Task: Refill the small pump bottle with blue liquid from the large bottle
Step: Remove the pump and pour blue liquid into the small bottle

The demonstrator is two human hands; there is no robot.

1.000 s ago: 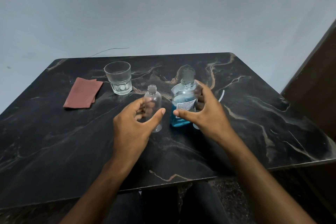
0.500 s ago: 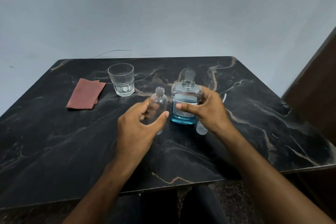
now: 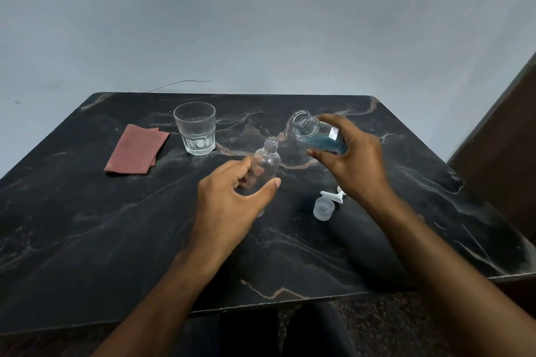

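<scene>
- While the right hand point(image 3: 353, 159) grips the large bottle point(image 3: 317, 136) and tips it leftward above the surface point(image 3: 87, 240), the blue liquid point(image 3: 326, 143) pools along the bottle's lower side, short of the open neck.
- That uncapped neck points up and to the left, toward the small pump bottle point(image 3: 265, 165), and sits higher than the small bottle's mouth and apart from it; no liquid shows between the 2.
- The left hand point(image 3: 229, 203) curls its fingers and thumb around the small pump bottle, which stands close to upright, clear and with no blue visible inside, its mouth open.
- Whether the small bottle's base touches the surface cannot be told, as the hand covers it.
- A translucent cap point(image 3: 323, 208) lies on the surface just below the right wrist, open side up.
- Touching or just beside the cap lies a white pump head point(image 3: 333, 195), partly hidden by the right hand.
- At the far left of the dark marbled surface lies a folded reddish cloth point(image 3: 136, 149).
- Just to the cloth's right stands a clear drinking glass point(image 3: 195, 130), upright and well apart from both bottles.
- Both bare forearms reach in from the near edge of the surface.
</scene>
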